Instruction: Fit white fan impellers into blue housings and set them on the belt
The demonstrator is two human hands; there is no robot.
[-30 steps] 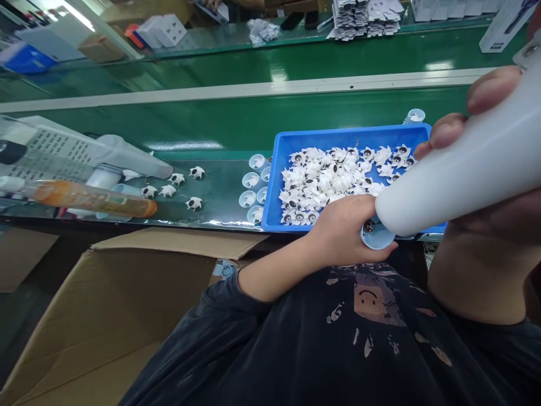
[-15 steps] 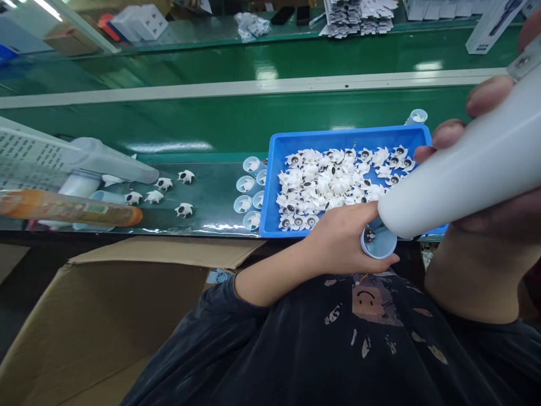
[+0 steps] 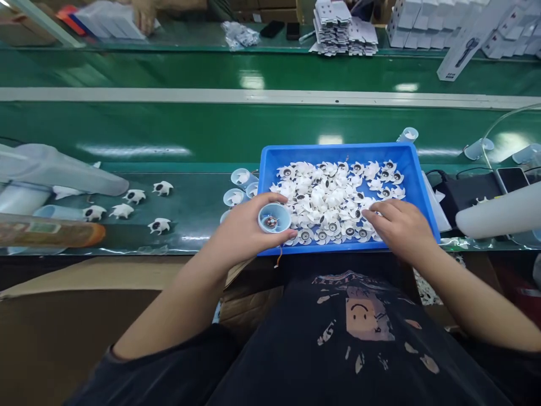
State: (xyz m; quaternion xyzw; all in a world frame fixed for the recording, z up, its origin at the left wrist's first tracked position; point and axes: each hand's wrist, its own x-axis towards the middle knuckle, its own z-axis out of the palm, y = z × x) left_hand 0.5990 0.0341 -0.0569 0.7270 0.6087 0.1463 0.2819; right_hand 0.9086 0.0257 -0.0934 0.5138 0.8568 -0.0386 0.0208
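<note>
My left hand (image 3: 247, 228) is closed around a light blue plastic cup (image 3: 275, 209), held mouth-up at the tray's near left corner. A small motor (image 3: 270, 221) shows inside it, and a thin orange wire (image 3: 278, 258) hangs below. My right hand (image 3: 397, 228) reaches over the right part of the blue tray (image 3: 338, 148), its thumb and fingertips pinched on a white fan wheel (image 3: 367, 206). Many more white fan wheels (image 3: 325, 192), some with dark round centres, are heaped in the tray.
Light blue cups (image 3: 235, 197) stand left of the tray. Loose fan wheels (image 3: 159, 225) lie farther left, near an orange-capped tube (image 3: 51, 230). A smooth white cylinder (image 3: 499, 211) is at the right. An open carton (image 3: 84, 327) sits below left; another person's hand (image 3: 144, 14) shows across the bench.
My right hand has let go of the large white cylinder, now at the right, and moved down to the fan wheels. My left hand has shifted left with the cup.
</note>
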